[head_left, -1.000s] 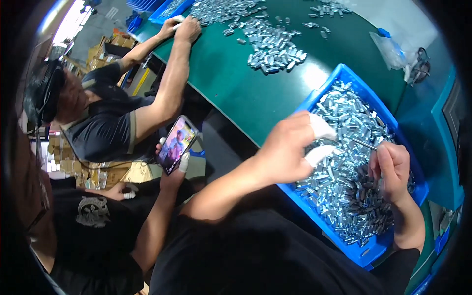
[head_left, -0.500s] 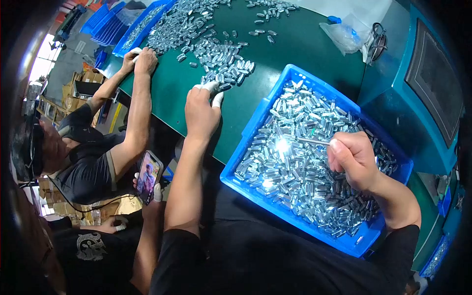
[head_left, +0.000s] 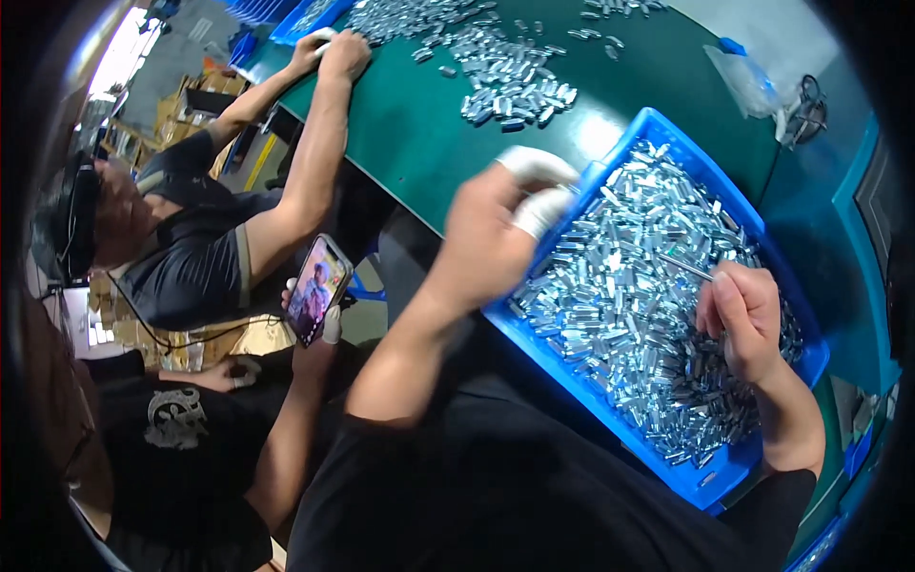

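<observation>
My left hand, with white finger covers on thumb and fingers, is at the left edge of a blue plastic bin. It is smeared by motion; its thumb and forefinger curve together in a pinch, and what lies between their tips is too blurred to name. My right hand is closed over the bin, gripping a thin metal rod between thumb and forefinger; the rod points to the upper left. Below it, the bin holds a heap of small shiny metal pieces. More such loose pieces lie on the green table.
At the left a co-worker's hands rest by the far pile. Nearer, another person holds a phone. A clear plastic bag and black-handled scissors lie at the back right, beside a teal machine.
My left hand has left the loose pieces on the table and moved right and toward me, to the bin's edge. My right hand keeps the rod over the bin. The whole view has shifted.
</observation>
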Action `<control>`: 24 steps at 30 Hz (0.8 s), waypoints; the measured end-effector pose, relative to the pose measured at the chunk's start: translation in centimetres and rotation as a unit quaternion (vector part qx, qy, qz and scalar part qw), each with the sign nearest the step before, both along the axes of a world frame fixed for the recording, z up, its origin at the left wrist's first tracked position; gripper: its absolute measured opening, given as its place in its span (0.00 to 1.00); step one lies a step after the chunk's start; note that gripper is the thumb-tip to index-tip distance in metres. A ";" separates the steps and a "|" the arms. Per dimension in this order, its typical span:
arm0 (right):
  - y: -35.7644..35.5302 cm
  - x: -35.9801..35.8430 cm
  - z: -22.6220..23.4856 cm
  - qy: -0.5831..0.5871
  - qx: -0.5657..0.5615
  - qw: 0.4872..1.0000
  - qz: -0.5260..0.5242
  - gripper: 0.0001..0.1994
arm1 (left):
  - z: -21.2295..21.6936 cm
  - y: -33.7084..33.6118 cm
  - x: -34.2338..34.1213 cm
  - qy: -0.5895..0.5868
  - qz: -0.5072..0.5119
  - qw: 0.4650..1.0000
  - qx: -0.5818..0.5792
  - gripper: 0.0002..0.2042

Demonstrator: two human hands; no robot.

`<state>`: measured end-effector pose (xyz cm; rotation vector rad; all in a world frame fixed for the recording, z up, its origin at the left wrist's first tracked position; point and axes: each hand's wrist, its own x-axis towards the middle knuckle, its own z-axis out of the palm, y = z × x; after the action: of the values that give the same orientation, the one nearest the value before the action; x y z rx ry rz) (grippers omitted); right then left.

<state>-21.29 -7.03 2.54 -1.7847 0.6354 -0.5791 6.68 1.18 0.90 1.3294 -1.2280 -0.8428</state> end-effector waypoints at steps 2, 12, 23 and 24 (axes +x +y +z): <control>0.2 0.0 -0.3 -0.004 0.013 1.000 0.012 0.22 | 1.2 0.8 -2.0 0.106 -0.087 0.991 0.003 0.07; 0.5 0.4 -0.3 0.020 -0.039 0.999 0.032 0.22 | 0.1 1.3 -4.8 -0.059 -0.078 0.991 -0.087 0.08; 0.1 0.2 0.1 0.025 -0.046 0.997 0.055 0.19 | 0.8 1.2 -5.9 0.018 -0.096 0.995 -0.014 0.09; 0.2 0.2 0.2 0.017 -0.052 0.997 0.063 0.19 | 1.1 1.3 -6.3 0.132 -0.124 0.978 0.099 0.09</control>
<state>-21.07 -6.79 2.71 -1.9208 0.5197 -0.5054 0.40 2.47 2.01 1.1863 -1.1344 -1.3062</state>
